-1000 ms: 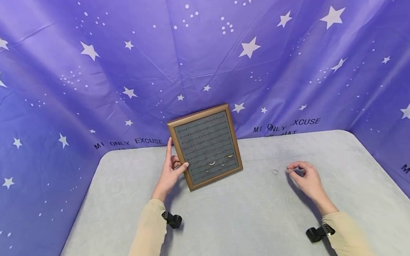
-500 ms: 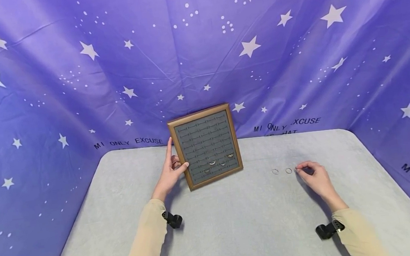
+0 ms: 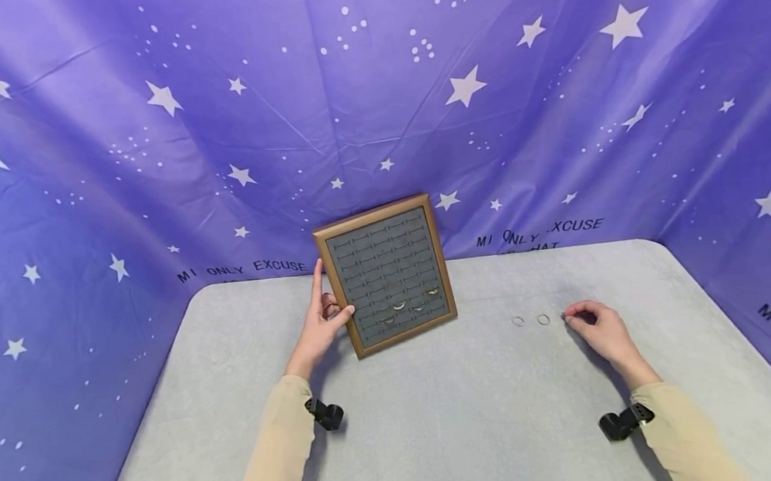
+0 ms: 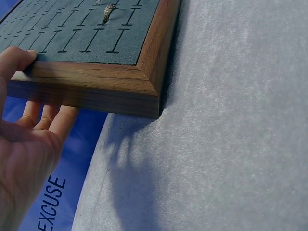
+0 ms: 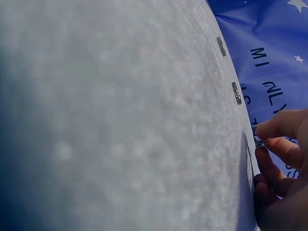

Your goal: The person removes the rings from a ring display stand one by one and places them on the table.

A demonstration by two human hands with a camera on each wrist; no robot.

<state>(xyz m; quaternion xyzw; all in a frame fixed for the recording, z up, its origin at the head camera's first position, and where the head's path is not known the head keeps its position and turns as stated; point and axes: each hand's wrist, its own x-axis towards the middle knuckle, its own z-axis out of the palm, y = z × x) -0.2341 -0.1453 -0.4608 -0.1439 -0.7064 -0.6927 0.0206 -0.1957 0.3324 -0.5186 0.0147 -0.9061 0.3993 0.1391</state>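
A wood-framed ring display board [image 3: 388,271] with a dark grey slotted insert leans back, tilted, near the table's far edge. Its left side is gripped by my left hand [image 3: 320,326], thumb on the front of the frame and fingers behind. Several rings sit in its lower slots, one of them a patterned ring [image 4: 109,13] seen in the left wrist view. To the right of the board, a first loose ring [image 3: 518,321] and a second loose ring [image 3: 543,320] lie apart. Just right of them, my right hand [image 3: 601,328] pinches a small patterned ring [image 5: 258,140], mostly hidden by the fingertips.
The grey table [image 3: 446,436] runs to a purple-blue star-printed cloth [image 3: 331,106] hanging behind and at both sides. Black wrist cameras [image 3: 325,414] sit on both forearms.
My right hand has moved right along the table from beside the first loose ring, leaving the second ring in plain sight. The left hand and the board have stayed put.
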